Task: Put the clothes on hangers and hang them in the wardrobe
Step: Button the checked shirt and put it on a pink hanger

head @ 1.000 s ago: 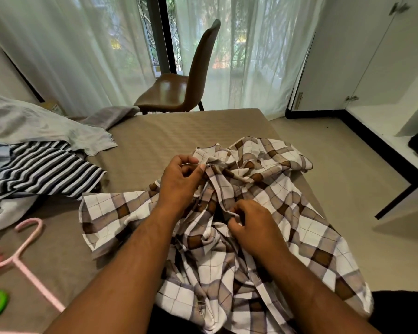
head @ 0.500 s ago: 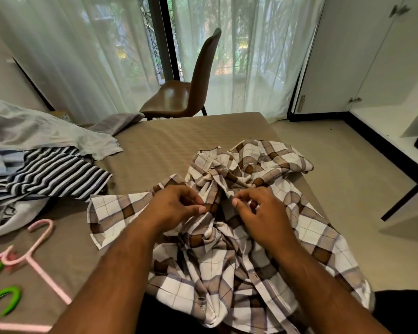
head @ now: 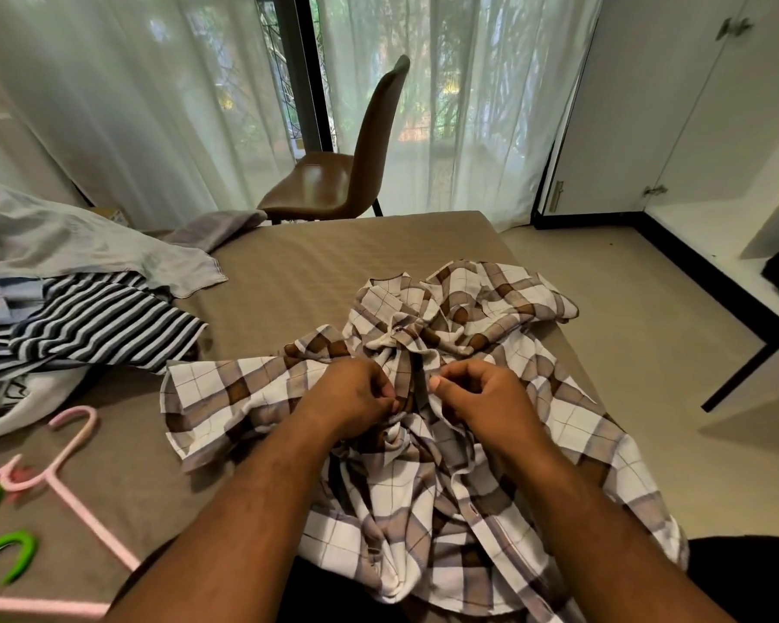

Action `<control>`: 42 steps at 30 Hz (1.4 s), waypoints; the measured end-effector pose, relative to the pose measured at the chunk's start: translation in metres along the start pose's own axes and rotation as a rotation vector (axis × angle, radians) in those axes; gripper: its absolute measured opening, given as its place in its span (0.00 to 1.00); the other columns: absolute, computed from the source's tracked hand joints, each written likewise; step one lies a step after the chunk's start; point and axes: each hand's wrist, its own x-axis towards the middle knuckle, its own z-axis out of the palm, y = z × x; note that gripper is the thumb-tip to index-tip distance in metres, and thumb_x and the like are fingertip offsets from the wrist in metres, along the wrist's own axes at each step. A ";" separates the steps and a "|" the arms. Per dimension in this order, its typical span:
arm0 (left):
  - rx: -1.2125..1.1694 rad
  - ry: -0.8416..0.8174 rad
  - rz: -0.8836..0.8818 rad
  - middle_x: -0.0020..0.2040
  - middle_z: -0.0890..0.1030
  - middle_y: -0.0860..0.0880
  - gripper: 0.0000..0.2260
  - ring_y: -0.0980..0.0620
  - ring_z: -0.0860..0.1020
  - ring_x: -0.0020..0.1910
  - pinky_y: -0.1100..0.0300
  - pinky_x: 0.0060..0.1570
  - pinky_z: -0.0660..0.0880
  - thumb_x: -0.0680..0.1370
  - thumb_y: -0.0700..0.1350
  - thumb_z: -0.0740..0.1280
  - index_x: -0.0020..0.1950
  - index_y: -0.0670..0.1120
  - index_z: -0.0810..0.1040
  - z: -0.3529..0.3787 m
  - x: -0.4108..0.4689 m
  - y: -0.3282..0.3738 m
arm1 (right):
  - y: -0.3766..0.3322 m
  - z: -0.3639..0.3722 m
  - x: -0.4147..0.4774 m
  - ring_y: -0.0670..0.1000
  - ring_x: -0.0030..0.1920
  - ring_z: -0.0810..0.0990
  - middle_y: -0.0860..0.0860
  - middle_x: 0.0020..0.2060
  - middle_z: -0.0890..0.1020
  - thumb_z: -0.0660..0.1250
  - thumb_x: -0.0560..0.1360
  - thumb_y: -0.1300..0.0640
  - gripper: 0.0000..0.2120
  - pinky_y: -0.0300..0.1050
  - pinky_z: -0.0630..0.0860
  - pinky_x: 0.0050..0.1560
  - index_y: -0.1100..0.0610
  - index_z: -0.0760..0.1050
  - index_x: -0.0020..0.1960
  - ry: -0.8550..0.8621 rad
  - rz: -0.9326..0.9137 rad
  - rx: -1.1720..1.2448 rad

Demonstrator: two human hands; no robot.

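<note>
A crumpled brown-and-white plaid shirt lies on the tan bed in front of me. My left hand pinches a fold of the shirt's front near its middle. My right hand pinches the cloth a little to the right of it, thumb pressed against curled fingers. The two hands are a short gap apart on either side of the shirt's front strip. A pink hanger and a green hanger lie on the bed at the lower left. The open white wardrobe stands at the right.
A striped garment and a pale blue-grey one are piled on the bed's left side. A brown chair stands beyond the bed before sheer curtains. Bare floor runs between bed and wardrobe.
Both hands have come down and together: the left dropped from the collar area to the shirt's middle, the right moved up beside it. The shirt has bunched differently.
</note>
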 end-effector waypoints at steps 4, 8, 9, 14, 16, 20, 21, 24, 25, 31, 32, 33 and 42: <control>-0.223 0.042 0.020 0.42 0.86 0.52 0.01 0.57 0.83 0.42 0.66 0.39 0.78 0.77 0.45 0.74 0.46 0.49 0.85 -0.003 -0.002 0.004 | 0.004 0.004 0.001 0.44 0.38 0.84 0.48 0.39 0.86 0.75 0.75 0.55 0.03 0.39 0.80 0.39 0.51 0.84 0.49 -0.030 -0.045 -0.060; -0.292 0.034 0.011 0.40 0.86 0.50 0.01 0.56 0.84 0.41 0.69 0.36 0.78 0.76 0.44 0.75 0.46 0.48 0.86 0.001 -0.003 0.009 | 0.005 0.006 0.002 0.44 0.41 0.85 0.47 0.40 0.87 0.75 0.75 0.55 0.04 0.38 0.80 0.40 0.51 0.85 0.50 -0.034 -0.070 -0.063; -0.300 0.033 0.006 0.41 0.86 0.50 0.01 0.56 0.84 0.41 0.69 0.35 0.78 0.76 0.44 0.75 0.46 0.48 0.86 0.002 -0.002 0.010 | 0.006 0.006 0.003 0.45 0.41 0.85 0.47 0.40 0.87 0.75 0.75 0.55 0.04 0.39 0.80 0.41 0.51 0.86 0.50 -0.031 -0.070 -0.053; -0.342 0.047 -0.005 0.41 0.86 0.51 0.00 0.57 0.83 0.41 0.69 0.35 0.77 0.76 0.44 0.75 0.45 0.49 0.86 0.001 -0.001 0.012 | 0.009 0.003 0.004 0.45 0.42 0.86 0.46 0.41 0.87 0.74 0.76 0.57 0.05 0.42 0.82 0.43 0.51 0.86 0.52 -0.028 -0.048 -0.063; -0.349 0.049 0.008 0.40 0.86 0.51 0.01 0.57 0.83 0.39 0.67 0.37 0.78 0.75 0.44 0.75 0.45 0.48 0.86 0.001 -0.002 0.013 | 0.008 0.003 0.003 0.44 0.42 0.85 0.45 0.41 0.87 0.74 0.76 0.56 0.04 0.43 0.83 0.44 0.50 0.86 0.50 0.019 -0.067 -0.084; -0.276 0.035 0.045 0.39 0.86 0.50 0.01 0.56 0.84 0.39 0.64 0.38 0.81 0.75 0.44 0.75 0.45 0.48 0.85 0.002 -0.002 0.014 | 0.001 0.003 0.002 0.41 0.45 0.85 0.45 0.42 0.87 0.74 0.76 0.56 0.04 0.38 0.82 0.44 0.49 0.85 0.50 0.032 -0.154 -0.064; -0.268 0.037 0.049 0.40 0.86 0.50 0.01 0.55 0.84 0.39 0.64 0.39 0.81 0.75 0.43 0.75 0.45 0.48 0.85 0.002 -0.002 0.014 | 0.001 0.004 0.002 0.41 0.44 0.85 0.45 0.42 0.86 0.74 0.76 0.57 0.05 0.36 0.81 0.44 0.50 0.86 0.50 0.007 -0.168 -0.094; -0.306 0.054 0.038 0.39 0.86 0.50 0.01 0.53 0.85 0.40 0.59 0.42 0.83 0.75 0.43 0.76 0.44 0.48 0.86 0.000 -0.002 0.013 | 0.005 0.004 0.003 0.39 0.43 0.84 0.44 0.42 0.86 0.74 0.76 0.58 0.05 0.33 0.79 0.41 0.51 0.86 0.51 -0.013 -0.140 -0.170; -0.321 0.056 0.034 0.39 0.86 0.50 0.01 0.54 0.85 0.40 0.59 0.43 0.83 0.75 0.42 0.76 0.44 0.48 0.86 -0.001 -0.002 0.013 | 0.007 0.004 0.004 0.40 0.43 0.84 0.44 0.42 0.86 0.74 0.76 0.58 0.05 0.33 0.79 0.41 0.51 0.86 0.51 -0.025 -0.125 -0.172; -0.367 0.040 0.011 0.40 0.87 0.50 0.01 0.56 0.85 0.40 0.58 0.45 0.84 0.75 0.42 0.76 0.45 0.47 0.86 -0.001 -0.002 0.014 | 0.010 0.005 0.005 0.47 0.43 0.86 0.48 0.42 0.88 0.73 0.77 0.57 0.04 0.41 0.80 0.42 0.52 0.86 0.50 -0.047 -0.030 0.045; -0.377 0.037 0.006 0.39 0.87 0.50 0.01 0.56 0.85 0.41 0.58 0.45 0.84 0.75 0.41 0.75 0.45 0.47 0.86 -0.001 -0.002 0.014 | 0.010 0.005 0.005 0.48 0.43 0.86 0.49 0.42 0.88 0.73 0.77 0.57 0.04 0.42 0.81 0.43 0.52 0.86 0.50 -0.053 -0.023 0.065; -0.385 0.039 0.003 0.39 0.87 0.50 0.01 0.56 0.85 0.41 0.57 0.46 0.84 0.75 0.41 0.75 0.45 0.47 0.86 -0.001 -0.002 0.013 | 0.010 0.005 0.005 0.49 0.43 0.86 0.49 0.42 0.88 0.73 0.77 0.57 0.04 0.43 0.81 0.43 0.52 0.86 0.50 -0.058 -0.023 0.068; -0.409 0.020 0.005 0.40 0.87 0.50 0.02 0.56 0.85 0.42 0.60 0.45 0.83 0.75 0.41 0.75 0.46 0.47 0.86 -0.002 -0.001 0.012 | 0.011 0.003 0.006 0.45 0.46 0.86 0.45 0.43 0.88 0.74 0.76 0.55 0.05 0.48 0.84 0.49 0.47 0.86 0.50 -0.057 -0.066 -0.011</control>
